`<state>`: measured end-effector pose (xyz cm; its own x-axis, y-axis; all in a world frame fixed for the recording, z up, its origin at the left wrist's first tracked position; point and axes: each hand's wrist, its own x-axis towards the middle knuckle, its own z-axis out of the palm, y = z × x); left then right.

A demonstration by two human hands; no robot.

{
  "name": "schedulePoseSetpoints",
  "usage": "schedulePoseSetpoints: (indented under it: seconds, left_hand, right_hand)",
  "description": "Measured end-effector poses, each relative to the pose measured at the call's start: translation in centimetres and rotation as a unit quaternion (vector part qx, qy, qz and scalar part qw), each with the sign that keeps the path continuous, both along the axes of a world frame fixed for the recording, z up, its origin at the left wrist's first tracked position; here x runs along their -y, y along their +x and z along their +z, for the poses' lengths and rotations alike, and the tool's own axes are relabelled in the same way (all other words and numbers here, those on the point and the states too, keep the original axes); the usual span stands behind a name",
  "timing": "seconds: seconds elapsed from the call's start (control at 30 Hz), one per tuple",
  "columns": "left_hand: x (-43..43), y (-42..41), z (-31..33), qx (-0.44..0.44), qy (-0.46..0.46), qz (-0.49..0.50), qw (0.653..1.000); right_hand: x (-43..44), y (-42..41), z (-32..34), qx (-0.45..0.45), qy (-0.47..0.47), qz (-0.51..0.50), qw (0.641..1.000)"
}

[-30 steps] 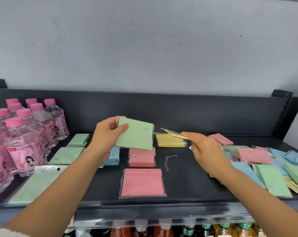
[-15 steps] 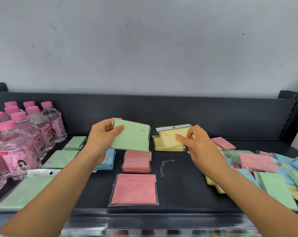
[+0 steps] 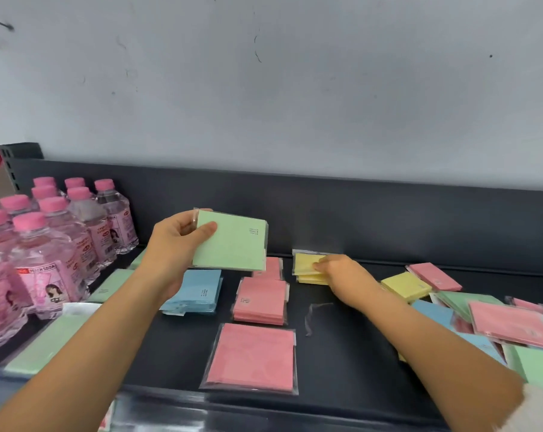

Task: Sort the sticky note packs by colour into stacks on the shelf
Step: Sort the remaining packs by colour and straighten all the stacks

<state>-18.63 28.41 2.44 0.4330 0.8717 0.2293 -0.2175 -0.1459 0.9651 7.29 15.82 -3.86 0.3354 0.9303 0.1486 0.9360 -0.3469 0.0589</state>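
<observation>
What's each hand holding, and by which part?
Left hand grips a green sticky note pack by its left edge. Right hand touches the yellow stack; grip unclear.

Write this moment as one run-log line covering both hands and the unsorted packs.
left hand: grips green pack, raised | right hand: touches yellow stack | mixed packs: loose at right

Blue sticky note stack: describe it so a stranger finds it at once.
From the pink-capped bottles at the left of the black shelf, move right. The blue sticky note stack lies beneath the left hand. It is the only neat blue pile, left of the pink stack.
</observation>
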Motion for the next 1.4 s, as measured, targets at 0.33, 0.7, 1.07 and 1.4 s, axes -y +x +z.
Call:
schedulePoseSetpoints:
  seconds: [0.33, 0.7, 1.07, 1.4]
  left_hand:
    - [0.9, -0.1, -1.0, -0.034, -0.001, -0.022, 0.999]
    - [1.0, -5.6, -1.5, -0.026, 0.021, -0.034, 0.999]
    - [-4.5, -17.0, -3.0, -0.18, 0.151, 0.026, 0.972]
    - [-7.1, -21.6, -7.2, -0.318, 0.275, 0.091, 0.903]
  right_hand:
    - [0.3, -1.6, 3.2, -0.239, 0.13, 0.02, 0.962]
    - [-2.0, -14.1, 5.8, -0.492, 0.237, 0.111, 0.83]
    - [-7.1, -24.9, 3.6, -0.532, 0.235, 0.045, 0.812]
    - [-10.1, -30.4, -0.9, -0.517, 0.23, -0.056, 0.822]
